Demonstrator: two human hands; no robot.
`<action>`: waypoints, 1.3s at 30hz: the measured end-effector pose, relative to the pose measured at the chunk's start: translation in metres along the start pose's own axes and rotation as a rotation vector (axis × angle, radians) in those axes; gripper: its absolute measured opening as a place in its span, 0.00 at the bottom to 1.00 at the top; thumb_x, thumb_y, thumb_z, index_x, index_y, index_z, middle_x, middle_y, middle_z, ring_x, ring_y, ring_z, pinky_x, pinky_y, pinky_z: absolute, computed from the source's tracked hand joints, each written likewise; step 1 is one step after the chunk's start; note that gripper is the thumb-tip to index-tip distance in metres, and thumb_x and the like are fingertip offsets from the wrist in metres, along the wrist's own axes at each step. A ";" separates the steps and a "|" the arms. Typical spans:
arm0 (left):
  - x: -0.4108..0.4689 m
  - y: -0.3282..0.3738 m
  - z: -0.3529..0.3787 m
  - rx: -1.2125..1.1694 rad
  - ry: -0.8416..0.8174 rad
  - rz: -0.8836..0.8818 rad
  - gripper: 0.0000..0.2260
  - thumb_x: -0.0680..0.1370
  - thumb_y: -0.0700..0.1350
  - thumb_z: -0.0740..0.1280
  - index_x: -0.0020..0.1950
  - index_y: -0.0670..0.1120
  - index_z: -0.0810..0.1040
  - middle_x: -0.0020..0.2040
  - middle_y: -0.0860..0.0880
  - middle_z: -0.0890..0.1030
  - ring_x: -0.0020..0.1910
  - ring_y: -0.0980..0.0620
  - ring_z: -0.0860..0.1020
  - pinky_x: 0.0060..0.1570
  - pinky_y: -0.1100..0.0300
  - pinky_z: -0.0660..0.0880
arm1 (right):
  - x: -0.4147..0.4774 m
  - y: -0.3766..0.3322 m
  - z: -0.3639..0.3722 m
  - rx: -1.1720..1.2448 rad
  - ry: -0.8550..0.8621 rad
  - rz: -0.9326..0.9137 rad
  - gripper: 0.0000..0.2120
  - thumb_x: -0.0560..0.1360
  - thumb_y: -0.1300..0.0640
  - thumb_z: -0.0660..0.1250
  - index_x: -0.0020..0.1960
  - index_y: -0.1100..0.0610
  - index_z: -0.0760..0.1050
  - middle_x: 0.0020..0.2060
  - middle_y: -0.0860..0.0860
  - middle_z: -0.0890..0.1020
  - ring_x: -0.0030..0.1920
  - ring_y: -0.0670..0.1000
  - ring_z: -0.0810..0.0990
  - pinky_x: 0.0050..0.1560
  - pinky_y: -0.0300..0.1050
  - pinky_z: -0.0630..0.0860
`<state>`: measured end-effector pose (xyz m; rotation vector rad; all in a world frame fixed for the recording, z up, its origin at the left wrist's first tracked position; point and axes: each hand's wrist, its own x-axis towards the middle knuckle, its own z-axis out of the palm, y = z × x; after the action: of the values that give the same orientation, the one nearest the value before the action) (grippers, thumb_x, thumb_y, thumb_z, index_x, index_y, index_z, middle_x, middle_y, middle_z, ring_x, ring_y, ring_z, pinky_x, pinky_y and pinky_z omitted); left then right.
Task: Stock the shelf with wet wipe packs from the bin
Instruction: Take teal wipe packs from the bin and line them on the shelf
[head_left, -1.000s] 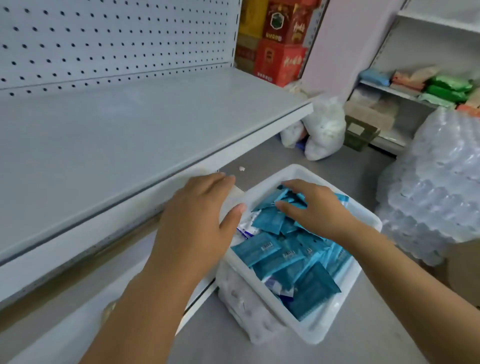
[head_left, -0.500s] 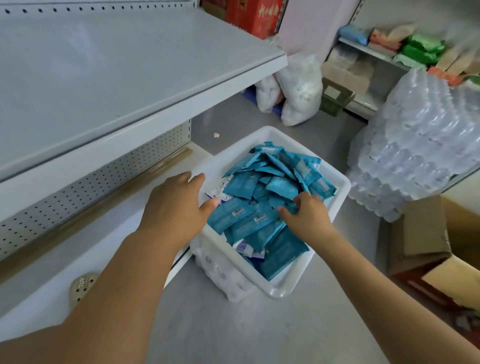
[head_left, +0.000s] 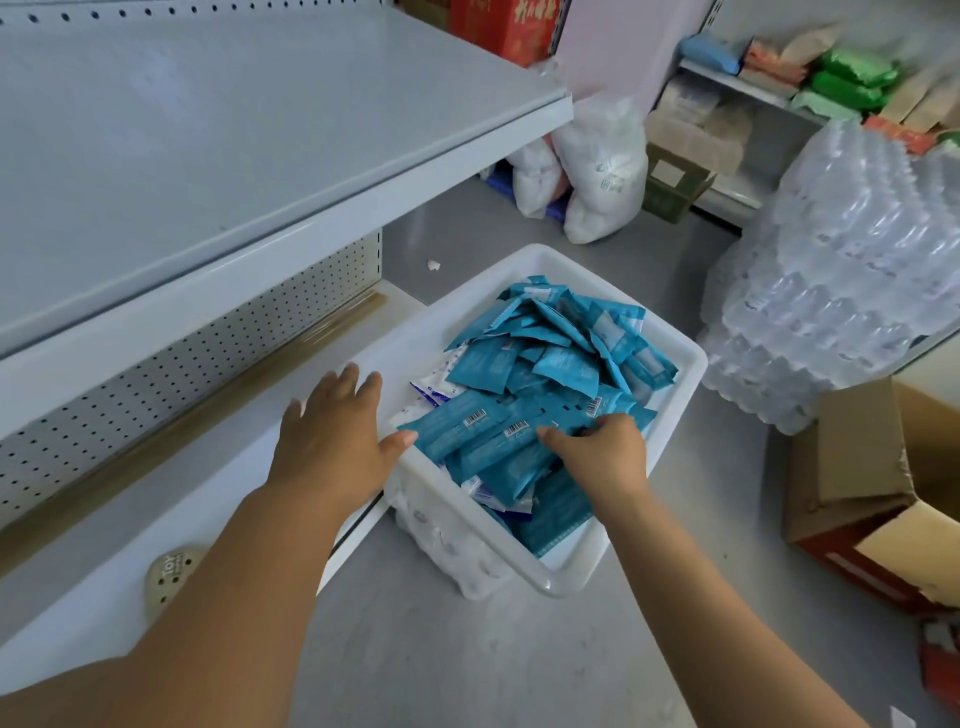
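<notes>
Many flat glossy packs (head_left: 561, 359) — plastic bin (head_left: 410, 343)

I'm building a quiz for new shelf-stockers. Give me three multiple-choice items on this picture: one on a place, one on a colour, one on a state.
1. Where does the white bin stand?
A) on the upper shelf
B) on the floor beside the shelving
C) on a trolley

2. What colour are most wet wipe packs?
A) teal
B) red
C) yellow

3. What is the right hand doing?
A) hanging idle
B) resting on the shelf
C) gripping packs in the bin

Key: 1 B, grey floor shows around the bin; 2 A, the heap is teal; 3 C, its fingers curl over packs.
</notes>
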<state>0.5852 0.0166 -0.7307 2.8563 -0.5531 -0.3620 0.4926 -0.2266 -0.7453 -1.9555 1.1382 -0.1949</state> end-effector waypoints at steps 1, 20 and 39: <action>0.000 0.000 0.000 -0.001 -0.002 0.001 0.35 0.80 0.64 0.57 0.81 0.49 0.51 0.82 0.47 0.50 0.81 0.46 0.49 0.77 0.42 0.54 | -0.003 0.001 0.000 0.020 -0.003 -0.002 0.23 0.68 0.50 0.81 0.50 0.62 0.74 0.39 0.52 0.81 0.40 0.52 0.81 0.39 0.48 0.80; -0.009 -0.004 -0.009 -0.301 0.022 -0.022 0.33 0.81 0.60 0.61 0.81 0.47 0.54 0.81 0.49 0.57 0.79 0.49 0.57 0.75 0.46 0.59 | -0.016 -0.033 0.049 0.203 -0.171 0.113 0.21 0.71 0.45 0.78 0.48 0.61 0.77 0.43 0.56 0.83 0.45 0.57 0.83 0.47 0.50 0.81; -0.034 0.024 -0.062 -0.635 0.421 0.463 0.30 0.67 0.51 0.80 0.69 0.54 0.78 0.71 0.58 0.74 0.73 0.58 0.68 0.72 0.54 0.67 | -0.072 -0.120 -0.010 0.989 -0.629 0.109 0.12 0.79 0.56 0.69 0.60 0.62 0.80 0.53 0.58 0.86 0.55 0.56 0.86 0.62 0.55 0.79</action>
<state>0.5642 0.0178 -0.6591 2.0334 -0.8062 0.1289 0.5233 -0.1489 -0.6330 -0.9516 0.5394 -0.0490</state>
